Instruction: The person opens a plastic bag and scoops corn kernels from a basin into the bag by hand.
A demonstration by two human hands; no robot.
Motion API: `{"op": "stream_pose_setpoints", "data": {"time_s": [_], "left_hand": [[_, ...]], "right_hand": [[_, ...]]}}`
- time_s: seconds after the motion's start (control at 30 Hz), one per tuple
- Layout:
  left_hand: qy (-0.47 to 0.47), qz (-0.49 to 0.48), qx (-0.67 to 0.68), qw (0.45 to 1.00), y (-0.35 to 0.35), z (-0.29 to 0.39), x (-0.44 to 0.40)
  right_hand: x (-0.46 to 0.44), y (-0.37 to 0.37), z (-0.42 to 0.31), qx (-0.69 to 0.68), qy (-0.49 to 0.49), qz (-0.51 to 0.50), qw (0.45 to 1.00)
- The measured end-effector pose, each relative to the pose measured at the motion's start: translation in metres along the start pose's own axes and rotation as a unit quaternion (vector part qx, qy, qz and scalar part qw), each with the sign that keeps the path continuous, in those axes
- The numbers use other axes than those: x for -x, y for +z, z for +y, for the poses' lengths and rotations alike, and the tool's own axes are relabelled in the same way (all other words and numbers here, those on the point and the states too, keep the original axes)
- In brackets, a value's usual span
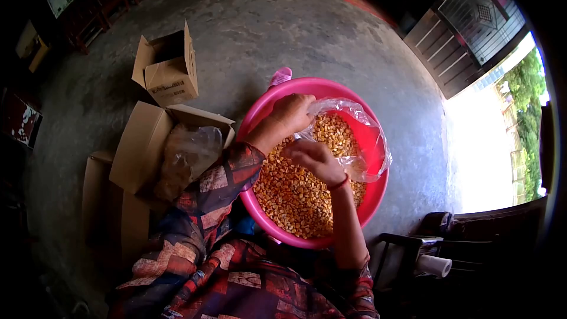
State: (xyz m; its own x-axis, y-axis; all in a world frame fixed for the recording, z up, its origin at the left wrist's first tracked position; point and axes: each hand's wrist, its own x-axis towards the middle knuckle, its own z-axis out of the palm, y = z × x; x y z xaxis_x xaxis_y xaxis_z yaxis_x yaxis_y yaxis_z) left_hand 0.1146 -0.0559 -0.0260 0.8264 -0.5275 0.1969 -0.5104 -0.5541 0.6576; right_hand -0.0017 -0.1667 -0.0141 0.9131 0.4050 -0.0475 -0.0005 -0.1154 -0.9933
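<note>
A large pink basin (pixel 376 198) holds many yellow-orange corn kernels (pixel 295 198). Over its upper right part lies a clear plastic bag (pixel 354 109), its mouth spread wide above the kernels. My left hand (pixel 293 112) is at the basin's upper side with its fingers closed on the bag's edge. Just below it, my right hand (pixel 316 159), with a red band at the wrist, hovers over the kernels beside the bag. Its fingers are smeared by motion, so whether they hold anything cannot be made out.
Left of the basin, an open cardboard box (pixel 139 147) contains plastic bags (pixel 192 147). Another open box (pixel 171 80) stands farther off on the concrete floor (pixel 236 29). A pink shoe (pixel 281 75) shows behind the basin. At right are an open door (pixel 466 29) and a dark chair (pixel 407 248).
</note>
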Motion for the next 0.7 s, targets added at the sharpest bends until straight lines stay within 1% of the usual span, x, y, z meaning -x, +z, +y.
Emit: {"op": "stream_pose_setpoints", "data": {"time_s": [0.03, 0.07, 0.1, 0.13, 0.2, 0.23, 0.33, 0.4, 0.43, 0.5, 0.63, 0.7], "left_hand": [[0.0, 0.0, 0.0, 1.0, 0.0, 0.0, 0.0], [0.003, 0.009, -0.005, 1.0, 0.0, 0.001, 0.001], [0.005, 0.018, -0.01, 1.0, 0.0, 0.001, 0.001], [0.005, 0.018, -0.01, 1.0, 0.001, 0.0, 0.001], [0.013, 0.015, -0.003, 1.0, 0.001, -0.001, 0.0], [0.014, 0.015, -0.002, 1.0, 0.001, 0.0, 0.0], [-0.001, 0.004, -0.002, 1.0, 0.0, 0.001, 0.0], [0.005, 0.001, -0.002, 1.0, 0.001, 0.0, -0.001], [0.005, 0.001, -0.002, 1.0, 0.002, -0.001, -0.001], [0.013, 0.0, -0.007, 1.0, 0.002, -0.001, -0.001], [0.008, -0.008, -0.01, 1.0, 0.001, 0.0, -0.001], [0.008, -0.006, -0.012, 1.0, 0.001, 0.0, -0.001]], "right_hand": [[-0.007, 0.01, 0.005, 0.0, 0.0, 0.0, 1.0], [-0.014, 0.019, 0.015, 0.138, -0.107, 0.02, 0.984], [-0.02, 0.026, 0.025, 0.271, -0.211, 0.04, 0.938], [-0.024, 0.032, 0.033, 0.271, -0.211, 0.04, 0.938], [-0.027, 0.042, 0.046, 0.373, -0.183, 0.072, 0.907], [-0.027, 0.044, 0.049, 0.374, -0.182, 0.072, 0.907], [-0.026, 0.051, 0.052, 0.383, -0.172, 0.05, 0.906], [-0.023, 0.055, 0.049, 0.434, -0.185, 0.025, 0.881], [-0.021, 0.058, 0.047, 0.434, -0.185, 0.025, 0.881], [-0.019, 0.061, 0.044, 0.414, -0.095, -0.036, 0.905], [-0.017, 0.061, 0.038, 0.455, -0.07, -0.04, 0.887], [-0.016, 0.056, 0.033, 0.393, -0.095, -0.032, 0.914]]}}
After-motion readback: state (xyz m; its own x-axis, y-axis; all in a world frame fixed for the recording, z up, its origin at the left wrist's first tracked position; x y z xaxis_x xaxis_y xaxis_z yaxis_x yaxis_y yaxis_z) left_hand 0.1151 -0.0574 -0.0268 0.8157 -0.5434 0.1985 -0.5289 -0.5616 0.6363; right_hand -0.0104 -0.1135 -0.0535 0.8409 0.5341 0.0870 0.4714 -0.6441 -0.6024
